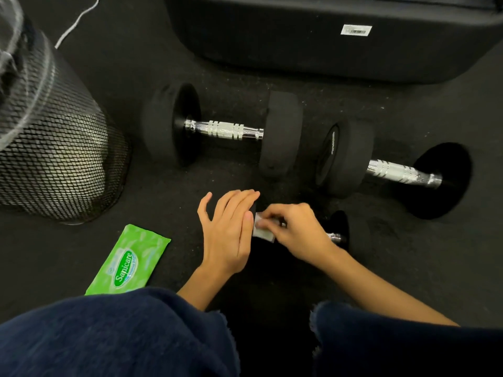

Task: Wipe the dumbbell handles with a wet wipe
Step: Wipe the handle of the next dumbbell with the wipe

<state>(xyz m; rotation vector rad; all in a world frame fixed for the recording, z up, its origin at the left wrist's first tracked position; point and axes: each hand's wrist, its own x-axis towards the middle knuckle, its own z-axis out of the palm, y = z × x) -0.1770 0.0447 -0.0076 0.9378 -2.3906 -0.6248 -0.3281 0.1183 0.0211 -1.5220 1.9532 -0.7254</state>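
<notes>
Right hand (296,229) pinches a small folded white wet wipe (262,232) against the handle of the nearest black dumbbell (339,227), low on the dark rubber floor (163,202); only its chrome handle tip shows past the wrist. Left hand (227,227) is flat and released, fingers together, resting on that dumbbell's near end. Two more black dumbbells with chrome knurled handles (224,129) (392,170) lie beyond. Green wipe packet (128,261) lies left, black mesh bin (51,148) behind it.

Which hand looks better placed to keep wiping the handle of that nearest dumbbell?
The right hand. Its fingers already pinch the folded wet wipe against the near dumbbell's handle. The left hand lies flat on that dumbbell's near end, apparently steadying it, and holds no wipe.
</notes>
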